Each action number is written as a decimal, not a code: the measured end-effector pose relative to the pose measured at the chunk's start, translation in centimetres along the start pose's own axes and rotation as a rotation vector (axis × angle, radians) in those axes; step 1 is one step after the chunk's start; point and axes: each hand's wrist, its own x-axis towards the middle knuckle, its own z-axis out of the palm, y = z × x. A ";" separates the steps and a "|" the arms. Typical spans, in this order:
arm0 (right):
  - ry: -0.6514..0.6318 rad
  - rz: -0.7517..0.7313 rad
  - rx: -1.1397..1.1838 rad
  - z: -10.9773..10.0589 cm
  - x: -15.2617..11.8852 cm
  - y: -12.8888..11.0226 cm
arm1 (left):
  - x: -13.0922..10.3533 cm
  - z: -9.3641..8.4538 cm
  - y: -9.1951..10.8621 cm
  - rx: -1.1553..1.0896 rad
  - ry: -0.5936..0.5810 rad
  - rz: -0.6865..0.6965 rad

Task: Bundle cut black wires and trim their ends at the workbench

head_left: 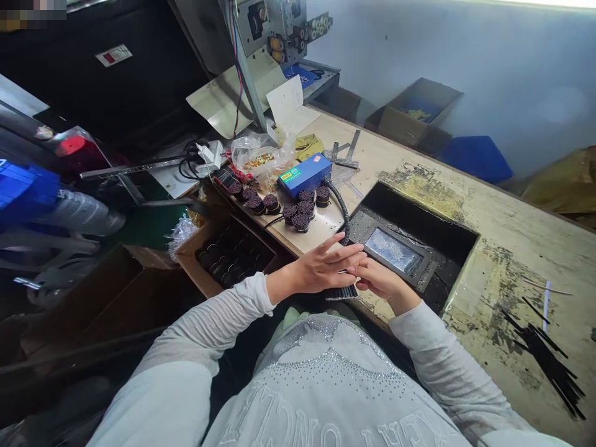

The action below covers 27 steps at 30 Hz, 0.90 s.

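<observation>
The left hand (321, 270) is spreading its fingers over a bundle of thin black strands with pale tips (341, 293), at the near edge of the worn, pale wooden table (507, 248). The right hand (382, 283) is curling its fingers against the left; whether either is gripping the bundle, I cannot tell. A blue rectangular box (302, 176) is lying beyond.

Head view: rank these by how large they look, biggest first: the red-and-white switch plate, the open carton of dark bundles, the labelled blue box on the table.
1. Open carton
2. Labelled blue box
3. Switch plate
</observation>
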 end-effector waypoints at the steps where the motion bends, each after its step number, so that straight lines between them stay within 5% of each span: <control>1: -0.005 -0.001 0.015 0.1 0.1 -0.1 | 0.0 0.0 -0.1 -0.002 -0.023 -0.018; 10: 0.086 -0.088 0.048 0.6 1.7 0.4 | -1.7 -1.6 -1.1 0.065 -0.125 -0.103; 13: 0.184 -0.138 0.029 -0.2 2.8 1.3 | -4.0 -1.7 -2.5 0.222 0.040 -0.174; 16: 0.254 -0.235 -0.069 -0.7 4.2 1.8 | -5.6 -0.6 -4.7 0.196 0.285 -0.434; 20: 0.240 -0.456 -0.322 -0.8 6.3 1.7 | -6.0 1.8 -7.4 -0.142 0.338 -0.644; 27: 0.151 -0.658 -0.579 -1.5 9.3 3.3 | -6.8 3.9 -9.8 -0.227 0.438 -0.632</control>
